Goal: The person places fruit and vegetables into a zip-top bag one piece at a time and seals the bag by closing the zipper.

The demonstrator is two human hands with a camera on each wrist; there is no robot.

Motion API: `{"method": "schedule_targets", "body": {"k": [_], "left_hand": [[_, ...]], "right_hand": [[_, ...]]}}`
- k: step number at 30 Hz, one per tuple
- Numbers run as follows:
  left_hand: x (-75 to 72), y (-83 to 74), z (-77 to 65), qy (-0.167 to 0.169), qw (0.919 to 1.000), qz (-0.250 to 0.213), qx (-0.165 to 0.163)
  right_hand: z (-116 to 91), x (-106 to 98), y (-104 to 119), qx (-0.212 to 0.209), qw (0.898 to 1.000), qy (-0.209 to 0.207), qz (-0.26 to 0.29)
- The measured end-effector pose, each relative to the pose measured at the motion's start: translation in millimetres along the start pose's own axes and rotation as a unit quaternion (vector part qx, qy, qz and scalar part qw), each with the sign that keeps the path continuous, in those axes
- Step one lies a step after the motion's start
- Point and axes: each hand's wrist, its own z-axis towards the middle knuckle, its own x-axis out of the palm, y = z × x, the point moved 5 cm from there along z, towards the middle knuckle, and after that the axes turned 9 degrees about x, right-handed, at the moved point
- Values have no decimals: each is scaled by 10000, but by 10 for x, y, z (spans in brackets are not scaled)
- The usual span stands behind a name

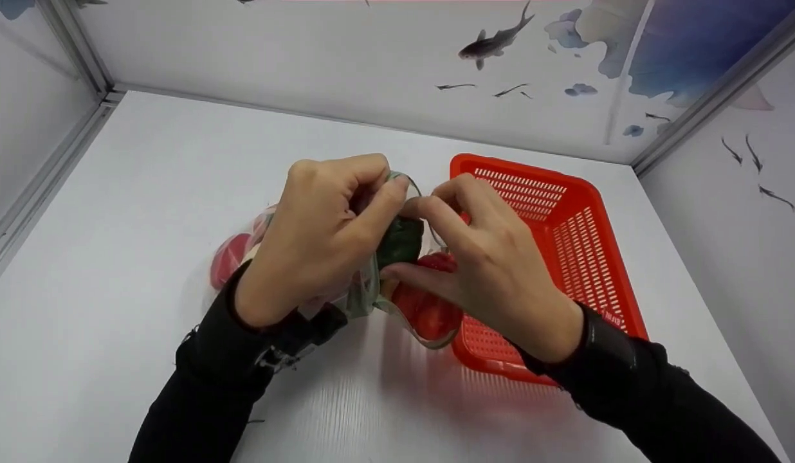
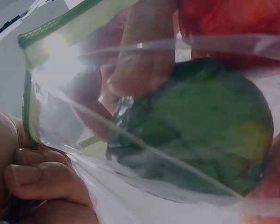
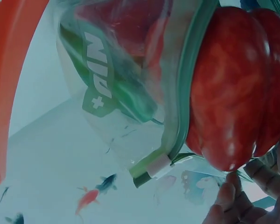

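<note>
My left hand point(image 1: 320, 225) grips the rim of a clear zip bag point(image 2: 65, 25) with a green seal, its fingers curled in. Between both hands sits a dark green bell pepper point(image 1: 401, 241), seen through the plastic in the left wrist view. My right hand point(image 1: 494, 257) reaches into the bag's mouth and holds this pepper, fingers over its top and thumb below. Just under that thumb lies a glossy red bell pepper point(image 3: 233, 88), framed by the bag's seal. More red and green produce shows through the printed plastic in the right wrist view.
A red perforated plastic basket point(image 1: 603, 257) stands on the white table point(image 1: 114, 270), close behind and right of my right hand. A pinkish-red item point(image 1: 229, 260) shows through plastic left of my left hand. White panels with painted fish enclose the table's back and sides.
</note>
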Motion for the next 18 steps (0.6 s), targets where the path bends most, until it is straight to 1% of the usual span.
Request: {"method": "schedule_targets", "body": {"k": [2, 4, 13, 18], "left_hand": [[-7, 5, 3, -6, 10000, 8, -21], [-14, 13, 3, -16, 10000, 15, -27], [-42, 37, 3, -38, 10000, 48, -62], [-58, 48, 4, -41, 9999, 77, -133]], "right_hand": [[9, -12, -11, 63, 9999, 80, -72], [11, -19, -25, 87, 9998, 156, -25], [-43, -28, -103, 110, 9959, 585, 680], [-91, -57, -195, 134, 9926, 581, 1060]]}}
